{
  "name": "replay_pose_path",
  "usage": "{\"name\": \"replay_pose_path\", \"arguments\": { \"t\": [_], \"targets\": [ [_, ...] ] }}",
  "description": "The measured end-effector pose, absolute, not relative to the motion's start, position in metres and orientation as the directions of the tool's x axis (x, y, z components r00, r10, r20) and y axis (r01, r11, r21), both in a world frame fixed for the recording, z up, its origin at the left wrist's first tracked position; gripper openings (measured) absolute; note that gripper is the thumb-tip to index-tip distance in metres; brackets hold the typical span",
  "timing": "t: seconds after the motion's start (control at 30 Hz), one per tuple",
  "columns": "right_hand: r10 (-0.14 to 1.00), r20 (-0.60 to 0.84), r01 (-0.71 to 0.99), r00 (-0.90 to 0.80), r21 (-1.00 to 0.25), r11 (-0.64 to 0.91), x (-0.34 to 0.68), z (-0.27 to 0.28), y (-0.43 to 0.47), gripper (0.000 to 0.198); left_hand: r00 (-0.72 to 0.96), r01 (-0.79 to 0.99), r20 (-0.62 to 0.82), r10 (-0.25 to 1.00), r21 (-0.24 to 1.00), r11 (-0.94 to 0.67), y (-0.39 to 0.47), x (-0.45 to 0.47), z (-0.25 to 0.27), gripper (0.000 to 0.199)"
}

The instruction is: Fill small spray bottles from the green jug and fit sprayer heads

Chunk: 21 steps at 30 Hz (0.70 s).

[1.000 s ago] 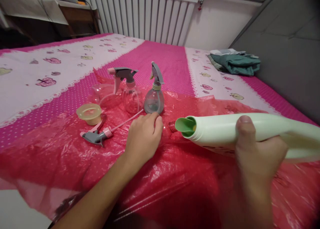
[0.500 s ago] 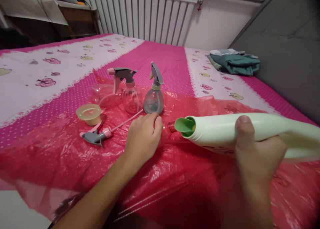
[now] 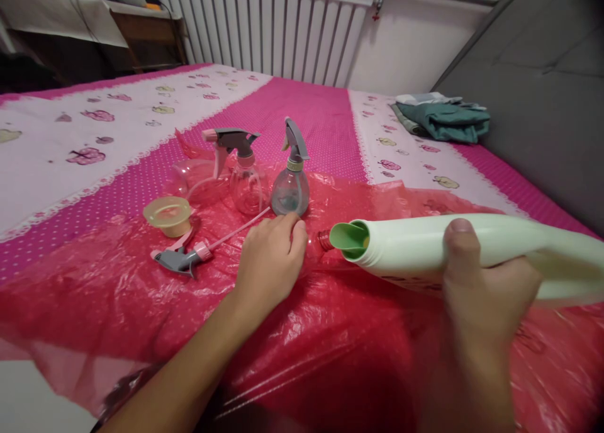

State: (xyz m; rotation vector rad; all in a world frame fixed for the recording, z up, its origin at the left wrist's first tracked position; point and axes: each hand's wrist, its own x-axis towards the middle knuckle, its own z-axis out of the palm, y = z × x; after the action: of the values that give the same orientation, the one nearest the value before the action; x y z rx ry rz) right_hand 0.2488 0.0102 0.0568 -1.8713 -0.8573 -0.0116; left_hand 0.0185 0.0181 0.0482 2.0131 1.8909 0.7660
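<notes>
My left hand [image 3: 274,253] is wrapped round a clear pinkish spray bottle [image 3: 313,247] that has no spray head; the hand hides most of it. Its neck points right, toward the green spout of a large pale green jug [image 3: 406,244]. My right hand [image 3: 481,282] grips that jug, which lies nearly level, mouth to the left. Spout and bottle neck almost meet; whether they touch I cannot tell. Left of my left hand lies a loose grey and pink spray head [image 3: 182,258] with a thin tube. Behind it is a yellowish cap [image 3: 168,214].
Beyond my left hand stand a clear spray bottle with a pink collar [image 3: 246,187] and a grey one [image 3: 290,191]. Red plastic sheeting [image 3: 189,320] covers the near part of the bed. Folded clothes [image 3: 446,118] lie at the back right, by the grey headboard [image 3: 538,74].
</notes>
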Motion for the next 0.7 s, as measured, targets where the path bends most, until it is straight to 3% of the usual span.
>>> {"name": "replay_pose_path", "arguments": {
  "t": [0.7],
  "targets": [
    [0.549,0.359,0.549,0.754,-0.804,-0.228,0.2452,0.0614,0.0093,0.068,0.017,0.859,0.228,0.974,0.494,-0.131,0.0182,0.0183,0.0483,0.035]
  ]
}}
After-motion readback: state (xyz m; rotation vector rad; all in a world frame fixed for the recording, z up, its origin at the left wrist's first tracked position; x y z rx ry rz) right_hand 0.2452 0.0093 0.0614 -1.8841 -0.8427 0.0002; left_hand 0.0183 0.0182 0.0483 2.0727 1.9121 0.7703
